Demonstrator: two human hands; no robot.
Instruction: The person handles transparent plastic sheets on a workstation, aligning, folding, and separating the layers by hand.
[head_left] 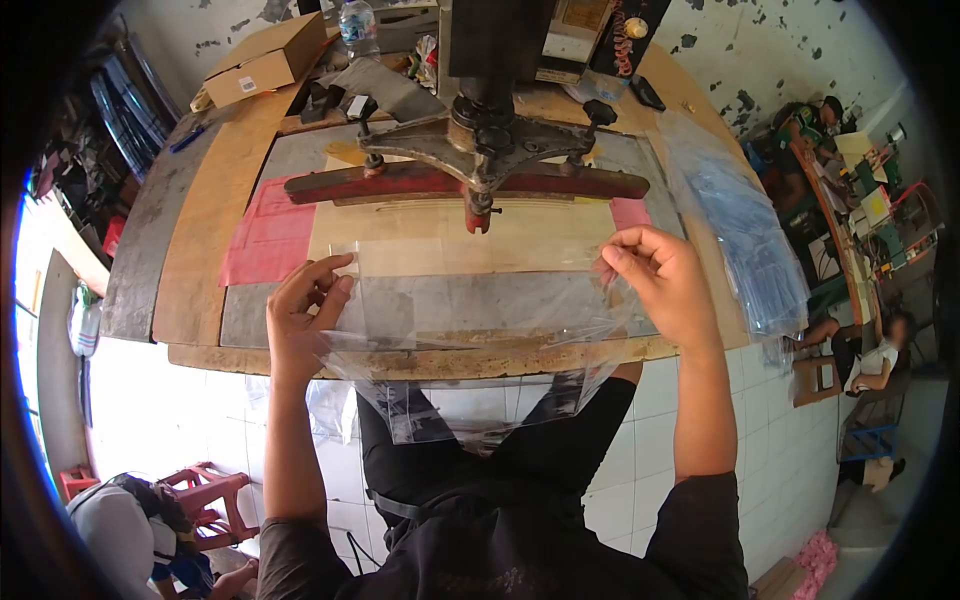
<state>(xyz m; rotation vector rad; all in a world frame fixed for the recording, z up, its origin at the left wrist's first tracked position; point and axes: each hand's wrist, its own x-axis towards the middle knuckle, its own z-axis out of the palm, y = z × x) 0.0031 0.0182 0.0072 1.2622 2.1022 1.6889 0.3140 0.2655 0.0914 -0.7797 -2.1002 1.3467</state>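
Clear plastic film (545, 410) is held up between two bare hands at the near edge of a wooden worktable (190, 240), its slack middle draped over the edge and hung in loose folds above the lap. The film is stretched from side to side, its long axis set roughly parallel to the red crossbar (385, 185) of a press, under which a cream sheet (400, 240) is laid. Neither hand is favoured by distance: the film is placed between the two, one upper end at each set of fingertips, and the press is positioned beyond them, away from the body.

By the left hand (305, 305), partly curled, the film is gripped lightly near the thumb and bent fingers; exactly which fingertips are closed on it cannot be told. By the right hand (660, 280), the opposite end is pinched between thumb and forefinger, the other fingers loosely bent.

Pink material (268, 235) is seen past the left hand, while a pile of bluish plastic sheets (745, 235) is spread on the right, nearer the right hand. A cardboard box (265, 65) is set at the far left.
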